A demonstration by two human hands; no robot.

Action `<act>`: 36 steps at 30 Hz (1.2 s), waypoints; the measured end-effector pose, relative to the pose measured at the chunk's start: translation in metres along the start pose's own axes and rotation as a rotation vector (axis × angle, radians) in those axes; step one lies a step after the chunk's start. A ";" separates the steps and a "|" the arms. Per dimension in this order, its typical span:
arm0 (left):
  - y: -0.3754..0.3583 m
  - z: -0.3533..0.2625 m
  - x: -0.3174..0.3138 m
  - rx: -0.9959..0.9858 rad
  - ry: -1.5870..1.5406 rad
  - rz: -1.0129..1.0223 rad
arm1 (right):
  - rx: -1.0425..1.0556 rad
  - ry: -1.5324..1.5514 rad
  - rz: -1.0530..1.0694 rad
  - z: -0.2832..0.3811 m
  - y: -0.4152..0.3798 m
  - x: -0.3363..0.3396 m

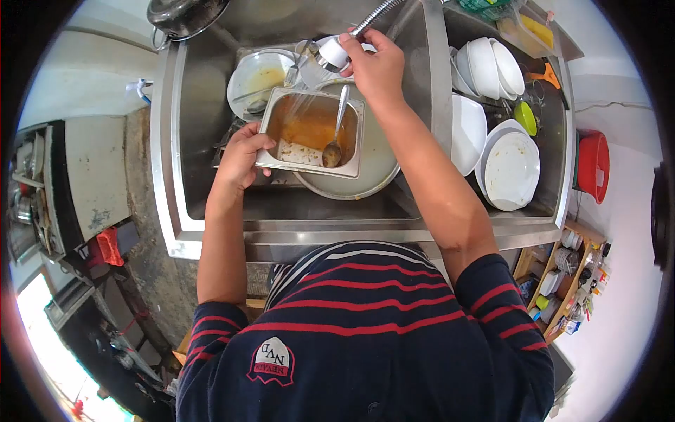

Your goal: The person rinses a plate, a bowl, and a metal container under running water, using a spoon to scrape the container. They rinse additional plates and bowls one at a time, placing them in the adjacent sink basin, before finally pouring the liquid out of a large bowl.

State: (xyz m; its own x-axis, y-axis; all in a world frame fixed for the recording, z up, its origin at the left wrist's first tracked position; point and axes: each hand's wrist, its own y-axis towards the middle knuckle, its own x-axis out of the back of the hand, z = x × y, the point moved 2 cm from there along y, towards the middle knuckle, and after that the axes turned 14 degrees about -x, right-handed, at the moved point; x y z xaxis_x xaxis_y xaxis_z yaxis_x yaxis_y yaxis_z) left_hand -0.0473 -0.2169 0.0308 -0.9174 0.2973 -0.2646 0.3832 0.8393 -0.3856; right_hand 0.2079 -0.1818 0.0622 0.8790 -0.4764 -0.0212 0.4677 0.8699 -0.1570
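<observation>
While tilted over the steel sink (211,105), rectangular metal pan (311,132) gripped at its near-left corner by left hand (241,156), fingers curled over the rim, thumb on the outside. Orange sauce residue inside the pan, plus a spoon (335,137) lying with its bowl toward the lower rim. Right hand (377,67) closed around the white spray head (332,53) on a flexible metal hose (376,15), water falling into the pan's far-left part. Beneath the pan, a large round metal basin (376,172); behind it, a glass bowl (256,81) with yellowish liquid. At the sink's far-left corner, a dark pot (184,15). On the right drainer, white bowls (485,67) stacked on edge, a white plate (512,170) leaning, a small green cup (525,117). Further right, a red bucket (594,165).
</observation>
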 end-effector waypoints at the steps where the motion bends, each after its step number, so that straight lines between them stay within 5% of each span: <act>1: -0.001 -0.002 -0.004 -0.001 0.000 -0.001 | -0.010 0.023 0.008 0.001 0.000 -0.001; 16: 0.013 -0.009 -0.029 0.053 -0.035 -0.044 | -0.031 -0.025 -0.012 0.004 -0.002 0.003; 28: 0.001 -0.011 -0.039 -0.144 -0.163 -0.075 | -0.073 -0.110 0.018 0.004 0.000 0.011; 36: -0.012 -0.028 -0.021 -0.160 0.047 -0.125 | -0.060 -0.181 0.032 -0.014 0.001 0.027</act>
State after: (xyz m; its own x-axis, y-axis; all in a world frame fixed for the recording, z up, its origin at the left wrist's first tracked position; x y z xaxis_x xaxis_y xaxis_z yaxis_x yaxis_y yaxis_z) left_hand -0.0358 -0.2205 0.0652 -0.9621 0.2045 -0.1802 0.2479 0.9314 -0.2665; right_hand 0.2305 -0.1959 0.0473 0.8982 -0.4134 0.1497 0.4378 0.8723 -0.2180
